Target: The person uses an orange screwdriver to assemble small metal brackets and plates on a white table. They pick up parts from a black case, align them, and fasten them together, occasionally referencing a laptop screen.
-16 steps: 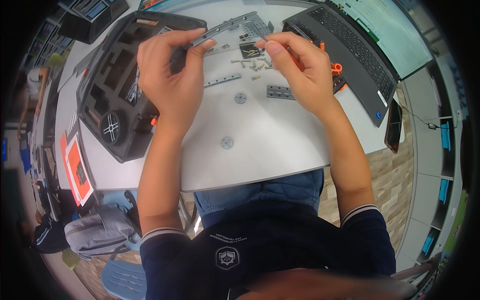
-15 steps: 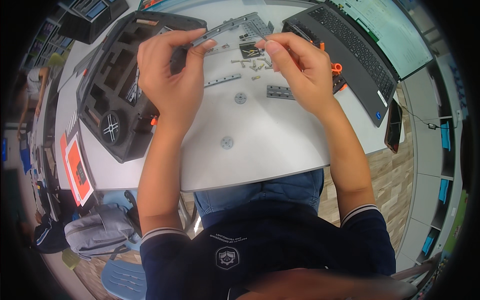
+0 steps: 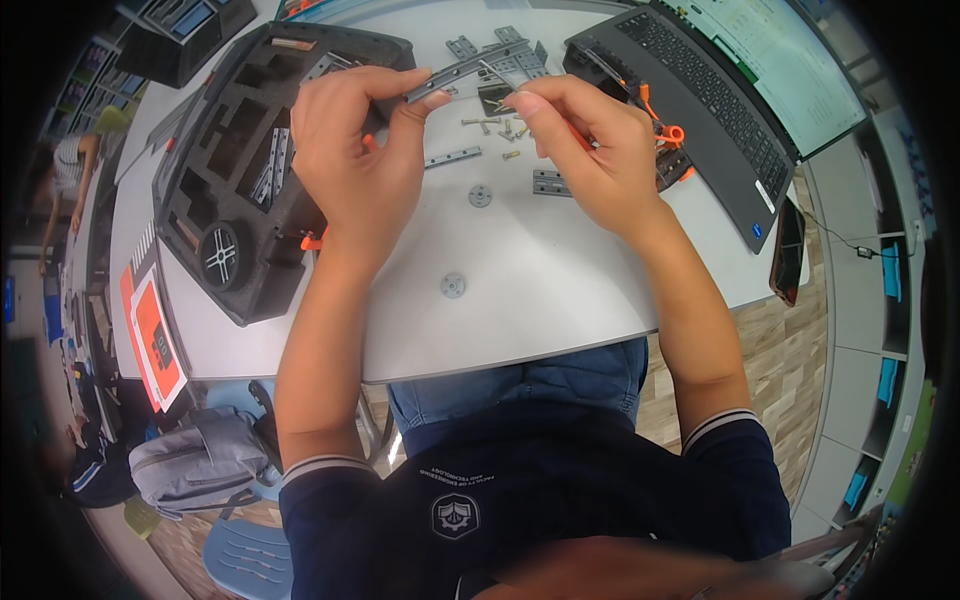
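My left hand (image 3: 365,150) pinches one end of a long grey perforated metal beam (image 3: 468,68) between thumb and fingers, held above the table. In my right hand (image 3: 595,145) is a thin metal-shafted tool (image 3: 497,75), its tip close to the beam; whether they touch I cannot tell. A bit of red-orange shows under the right fingers, the rest hidden by the hand. Below lie several loose screws (image 3: 510,130), a short grey perforated bar (image 3: 453,157), a grey channel piece (image 3: 552,183) and two round grey discs (image 3: 481,196). More perforated plates (image 3: 507,62) lie behind the beam.
A black foam-lined case (image 3: 215,140) with parts and a wheel (image 3: 222,252) stands at the left. An open laptop (image 3: 700,110) takes up the right side, orange-tipped parts (image 3: 668,135) beside it. A booklet (image 3: 158,345) lies at the left edge, a phone (image 3: 789,255) at the right.
My left hand has shifted slightly right with the beam. My right hand has moved left and a little down, bringing the tool's tip nearer the beam.
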Available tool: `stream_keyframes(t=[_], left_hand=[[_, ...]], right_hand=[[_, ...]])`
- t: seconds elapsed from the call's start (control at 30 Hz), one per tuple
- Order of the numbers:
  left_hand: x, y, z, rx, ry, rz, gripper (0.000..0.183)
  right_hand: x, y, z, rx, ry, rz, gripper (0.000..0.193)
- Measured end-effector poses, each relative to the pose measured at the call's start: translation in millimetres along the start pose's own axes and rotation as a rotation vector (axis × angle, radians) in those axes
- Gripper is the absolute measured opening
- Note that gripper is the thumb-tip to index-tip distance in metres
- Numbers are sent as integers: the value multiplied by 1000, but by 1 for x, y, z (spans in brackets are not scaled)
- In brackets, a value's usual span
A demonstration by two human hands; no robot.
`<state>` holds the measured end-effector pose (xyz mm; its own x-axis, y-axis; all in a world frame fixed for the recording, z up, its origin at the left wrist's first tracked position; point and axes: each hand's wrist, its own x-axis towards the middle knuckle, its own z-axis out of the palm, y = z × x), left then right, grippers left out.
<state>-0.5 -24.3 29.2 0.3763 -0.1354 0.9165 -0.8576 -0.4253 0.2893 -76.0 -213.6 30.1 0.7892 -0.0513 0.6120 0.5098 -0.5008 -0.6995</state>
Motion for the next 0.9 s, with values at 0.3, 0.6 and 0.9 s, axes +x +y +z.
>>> stream_keyframes(t=[0.3, 0.6, 0.9], left_hand=[[-1, 2, 0, 9, -30, 14, 19], [-2, 3, -1, 15, -61, 82, 21], [0, 4, -3, 57, -81, 165, 24]], right_hand=[[-3, -2, 2, -57, -48, -43, 16], [-2, 2, 2, -126, -112, -223, 13], [8, 7, -4, 372, 199, 35, 30]])
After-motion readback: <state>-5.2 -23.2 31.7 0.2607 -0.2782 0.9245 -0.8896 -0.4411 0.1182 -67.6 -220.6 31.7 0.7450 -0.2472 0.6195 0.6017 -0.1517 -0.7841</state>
